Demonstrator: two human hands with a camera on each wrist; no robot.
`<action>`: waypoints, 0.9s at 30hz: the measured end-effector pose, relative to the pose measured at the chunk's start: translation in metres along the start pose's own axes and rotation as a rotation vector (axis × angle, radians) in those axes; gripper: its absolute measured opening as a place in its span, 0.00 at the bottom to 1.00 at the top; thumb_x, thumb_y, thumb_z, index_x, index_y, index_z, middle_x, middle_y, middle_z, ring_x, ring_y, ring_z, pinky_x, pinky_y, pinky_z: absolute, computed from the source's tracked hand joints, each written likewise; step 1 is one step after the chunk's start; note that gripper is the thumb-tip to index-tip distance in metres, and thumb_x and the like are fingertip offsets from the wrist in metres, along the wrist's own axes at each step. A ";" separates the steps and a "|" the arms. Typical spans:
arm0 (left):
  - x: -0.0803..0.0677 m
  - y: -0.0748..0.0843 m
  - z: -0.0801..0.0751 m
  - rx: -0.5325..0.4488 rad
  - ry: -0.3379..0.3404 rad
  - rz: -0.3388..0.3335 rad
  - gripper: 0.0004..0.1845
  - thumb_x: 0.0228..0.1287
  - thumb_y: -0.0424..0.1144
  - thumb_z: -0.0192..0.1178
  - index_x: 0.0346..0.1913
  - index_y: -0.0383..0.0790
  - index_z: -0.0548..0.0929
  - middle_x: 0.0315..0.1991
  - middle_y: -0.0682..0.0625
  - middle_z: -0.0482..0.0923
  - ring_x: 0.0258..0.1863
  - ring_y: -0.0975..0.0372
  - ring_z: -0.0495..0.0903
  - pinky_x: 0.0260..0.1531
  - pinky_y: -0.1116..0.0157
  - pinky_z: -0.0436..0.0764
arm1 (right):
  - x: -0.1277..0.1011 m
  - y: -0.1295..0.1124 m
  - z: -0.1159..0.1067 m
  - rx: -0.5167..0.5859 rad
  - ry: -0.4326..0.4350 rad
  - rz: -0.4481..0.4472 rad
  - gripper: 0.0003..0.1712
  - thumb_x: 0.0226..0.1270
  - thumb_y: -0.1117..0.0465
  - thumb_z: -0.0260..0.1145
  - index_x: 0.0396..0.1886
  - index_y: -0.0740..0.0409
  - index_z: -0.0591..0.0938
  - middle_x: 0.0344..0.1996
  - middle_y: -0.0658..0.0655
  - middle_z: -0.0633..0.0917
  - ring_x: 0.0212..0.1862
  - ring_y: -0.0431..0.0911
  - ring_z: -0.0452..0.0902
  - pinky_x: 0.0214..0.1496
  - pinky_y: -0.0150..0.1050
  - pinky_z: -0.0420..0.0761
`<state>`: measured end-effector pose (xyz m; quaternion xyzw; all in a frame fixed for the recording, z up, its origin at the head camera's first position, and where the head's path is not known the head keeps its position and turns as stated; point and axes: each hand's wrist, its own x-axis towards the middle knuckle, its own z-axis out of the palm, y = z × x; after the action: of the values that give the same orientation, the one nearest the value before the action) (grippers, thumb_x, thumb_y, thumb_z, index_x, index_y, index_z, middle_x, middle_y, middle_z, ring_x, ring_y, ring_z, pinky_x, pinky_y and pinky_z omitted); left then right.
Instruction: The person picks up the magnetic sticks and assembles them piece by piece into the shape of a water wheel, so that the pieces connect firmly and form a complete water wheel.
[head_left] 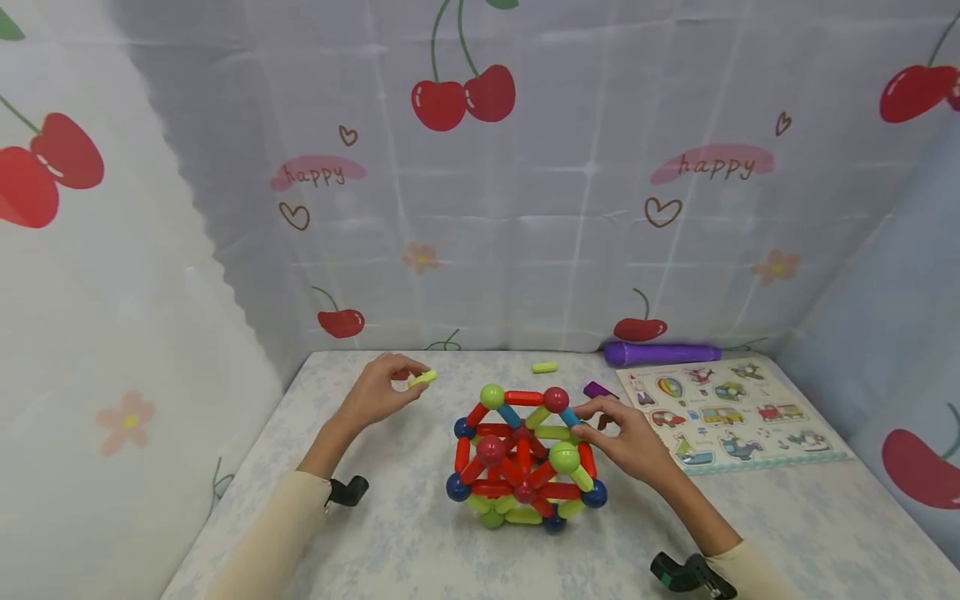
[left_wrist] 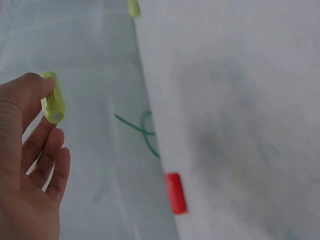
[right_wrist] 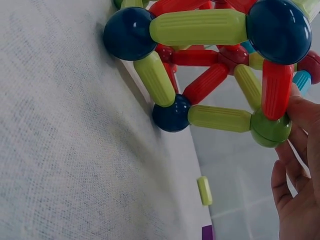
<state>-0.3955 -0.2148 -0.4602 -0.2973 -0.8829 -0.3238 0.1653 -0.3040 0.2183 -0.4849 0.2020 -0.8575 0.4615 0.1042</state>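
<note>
A ball-and-stick structure [head_left: 525,458] of red, yellow-green and blue pieces stands mid-table. My left hand [head_left: 382,392] hovers to its upper left and pinches a yellow-green stick [head_left: 422,379] between thumb and fingers; the left wrist view shows the same stick [left_wrist: 52,97] at the tips of that hand [left_wrist: 27,165]. My right hand [head_left: 630,442] rests against the structure's right side. In the right wrist view this hand [right_wrist: 300,165] touches a green ball [right_wrist: 270,130] of the structure [right_wrist: 200,70] with its thumb, fingers loosely bent and holding nothing.
A loose yellow-green stick [head_left: 545,367] and a purple piece [head_left: 598,389] lie behind the structure. A purple cylinder [head_left: 660,353] lies at the back, a picture puzzle board [head_left: 727,412] to the right. Cherry-print cloth walls close in the pale table [head_left: 375,542] on three sides.
</note>
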 end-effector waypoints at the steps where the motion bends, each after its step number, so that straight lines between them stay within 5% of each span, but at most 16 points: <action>1: 0.004 0.016 -0.002 -0.030 0.012 0.043 0.13 0.65 0.35 0.78 0.52 0.45 0.93 0.46 0.54 0.90 0.45 0.57 0.82 0.47 0.53 0.85 | 0.000 0.000 0.000 0.002 -0.001 0.001 0.14 0.69 0.59 0.79 0.52 0.49 0.89 0.48 0.48 0.89 0.48 0.44 0.81 0.50 0.36 0.83; 7: 0.017 0.109 -0.012 -0.166 0.010 0.252 0.13 0.64 0.35 0.78 0.51 0.47 0.93 0.45 0.59 0.90 0.45 0.60 0.80 0.46 0.60 0.82 | 0.002 0.002 0.001 0.029 -0.006 -0.010 0.14 0.70 0.59 0.78 0.53 0.49 0.89 0.48 0.48 0.89 0.48 0.48 0.81 0.50 0.38 0.84; 12: 0.014 0.159 -0.010 -0.251 -0.079 0.362 0.13 0.63 0.35 0.78 0.50 0.45 0.94 0.43 0.59 0.90 0.45 0.58 0.79 0.45 0.58 0.82 | 0.003 0.001 0.001 0.038 0.002 -0.037 0.14 0.69 0.61 0.79 0.52 0.49 0.89 0.48 0.48 0.89 0.48 0.42 0.82 0.50 0.38 0.84; 18: 0.006 0.184 0.002 -0.241 -0.201 0.363 0.10 0.64 0.39 0.77 0.48 0.47 0.94 0.40 0.61 0.88 0.46 0.58 0.79 0.41 0.57 0.84 | 0.003 0.000 0.002 0.037 0.012 -0.051 0.14 0.69 0.62 0.79 0.52 0.50 0.89 0.47 0.48 0.89 0.48 0.46 0.83 0.50 0.38 0.85; 27: -0.001 0.187 0.017 -0.163 -0.284 0.341 0.08 0.67 0.41 0.75 0.48 0.50 0.95 0.41 0.61 0.88 0.43 0.62 0.77 0.37 0.72 0.78 | 0.000 0.004 0.002 0.034 0.014 -0.050 0.13 0.69 0.62 0.78 0.51 0.49 0.89 0.47 0.47 0.90 0.47 0.48 0.84 0.50 0.37 0.85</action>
<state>-0.2782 -0.0889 -0.3847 -0.4971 -0.8051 -0.3164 0.0673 -0.3058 0.2188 -0.4892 0.2217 -0.8435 0.4749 0.1180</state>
